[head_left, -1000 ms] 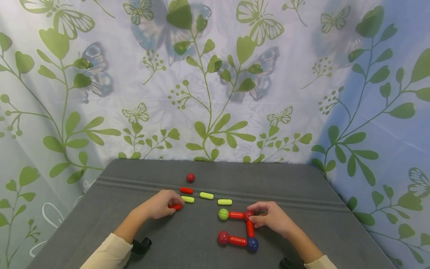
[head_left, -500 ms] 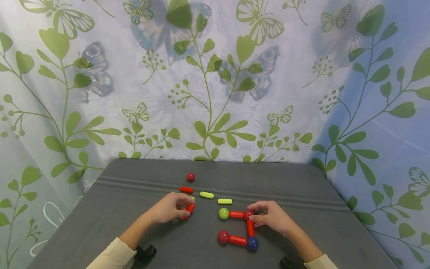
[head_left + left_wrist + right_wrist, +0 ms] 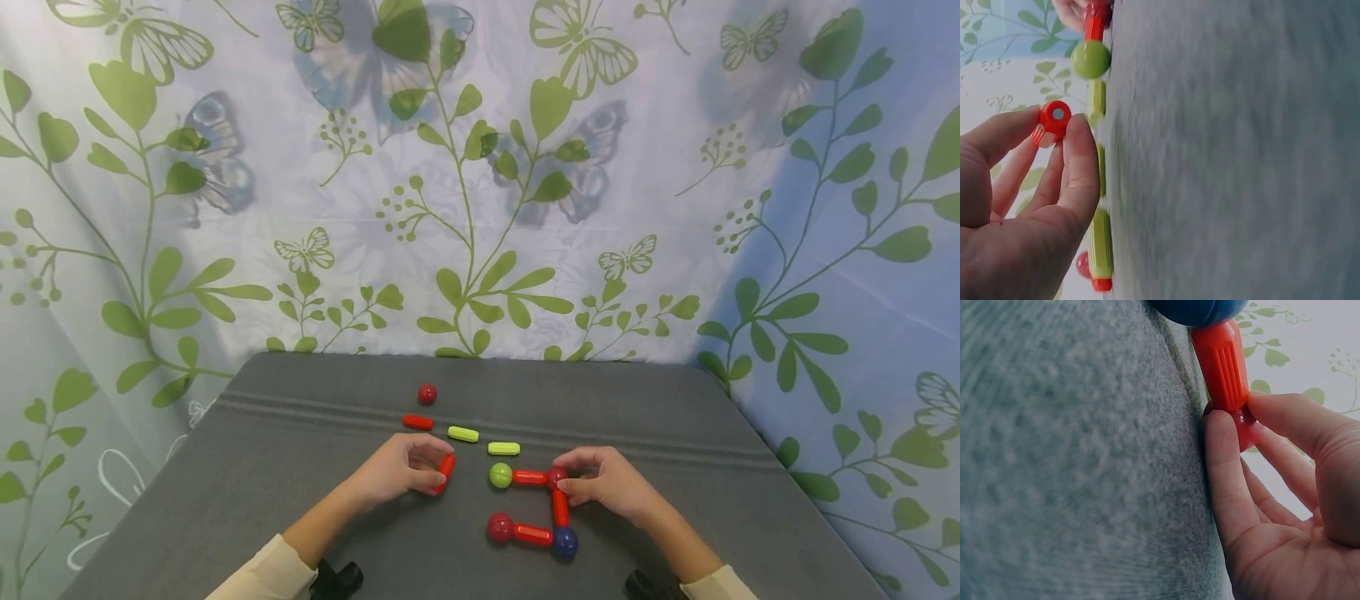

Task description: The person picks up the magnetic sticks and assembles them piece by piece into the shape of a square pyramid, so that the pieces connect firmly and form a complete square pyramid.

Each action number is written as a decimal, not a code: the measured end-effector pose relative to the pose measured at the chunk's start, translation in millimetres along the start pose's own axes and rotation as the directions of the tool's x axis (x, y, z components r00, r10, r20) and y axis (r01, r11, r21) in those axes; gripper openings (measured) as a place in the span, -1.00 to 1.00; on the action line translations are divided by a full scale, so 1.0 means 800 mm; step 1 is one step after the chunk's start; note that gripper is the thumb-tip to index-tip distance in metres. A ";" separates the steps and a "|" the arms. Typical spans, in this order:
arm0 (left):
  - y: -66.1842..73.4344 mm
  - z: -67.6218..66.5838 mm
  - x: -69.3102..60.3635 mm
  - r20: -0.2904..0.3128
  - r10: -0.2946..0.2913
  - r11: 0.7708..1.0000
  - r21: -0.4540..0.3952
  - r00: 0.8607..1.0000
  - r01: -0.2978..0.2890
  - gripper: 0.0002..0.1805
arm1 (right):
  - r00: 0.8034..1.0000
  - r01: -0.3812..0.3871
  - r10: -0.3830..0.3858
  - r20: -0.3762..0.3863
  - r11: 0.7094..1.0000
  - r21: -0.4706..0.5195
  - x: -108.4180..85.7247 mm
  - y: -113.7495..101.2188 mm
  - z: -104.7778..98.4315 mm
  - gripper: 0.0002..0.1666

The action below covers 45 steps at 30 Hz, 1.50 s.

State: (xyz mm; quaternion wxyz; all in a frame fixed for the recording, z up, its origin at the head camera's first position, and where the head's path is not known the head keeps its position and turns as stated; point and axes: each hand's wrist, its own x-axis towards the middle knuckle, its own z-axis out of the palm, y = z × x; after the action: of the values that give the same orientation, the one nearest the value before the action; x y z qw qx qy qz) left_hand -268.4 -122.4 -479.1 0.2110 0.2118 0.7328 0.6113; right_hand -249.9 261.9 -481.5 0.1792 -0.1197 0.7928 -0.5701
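Thumb and fingertips of my left hand (image 3: 397, 473) pinch a red magnetic rod (image 3: 446, 472), tilted and apart from the other pieces. In the left wrist view, the metal tip of that rod (image 3: 1052, 122) points at the camera. On the table lies an open-sided shape: a green ball (image 3: 501, 475), red rods (image 3: 530, 477), a red corner ball (image 3: 557, 477), a blue ball (image 3: 566, 543) and a red end ball (image 3: 500, 527). My right hand (image 3: 611, 487) pinches the red corner ball, partly hidden by its fingers in the right wrist view.
Beyond the hands lie a loose red ball (image 3: 427, 394), a red rod (image 3: 418, 422) and yellow-green rods (image 3: 463, 434). Another yellow-green rod (image 3: 1102, 244) shows in the left wrist view, hidden in the head view. A leaf-patterned curtain (image 3: 480, 208) borders the grey table (image 3: 300, 392).
My left hand has picked the red rod up from beside the yellow-green rod, carried it right toward the green ball and tilted it more upright. The right hand holds still.
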 end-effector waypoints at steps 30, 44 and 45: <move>0.009 0.090 0.028 -0.018 -0.104 0.972 -0.214 0.994 0.098 -0.59 | 1.000 0.002 -0.002 -0.008 1.000 -0.011 0.001 0.002 0.000 -0.51; 0.013 0.106 0.033 -0.073 -0.139 0.973 -0.196 0.988 0.122 -0.63 | 1.000 -0.002 0.001 -0.015 1.000 -0.014 0.003 0.001 0.004 -0.50; 0.013 0.107 0.034 -0.075 -0.140 0.973 -0.195 0.987 0.123 -0.63 | 1.000 -0.002 0.002 -0.017 1.000 -0.015 0.003 0.001 0.004 -0.50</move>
State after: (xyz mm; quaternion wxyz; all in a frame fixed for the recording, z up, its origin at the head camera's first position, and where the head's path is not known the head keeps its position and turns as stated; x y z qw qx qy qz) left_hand -241.1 -36.3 -484.1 0.2375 0.1145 0.6924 0.6716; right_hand -250.8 258.5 -483.4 0.1723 -0.1155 0.7986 -0.5650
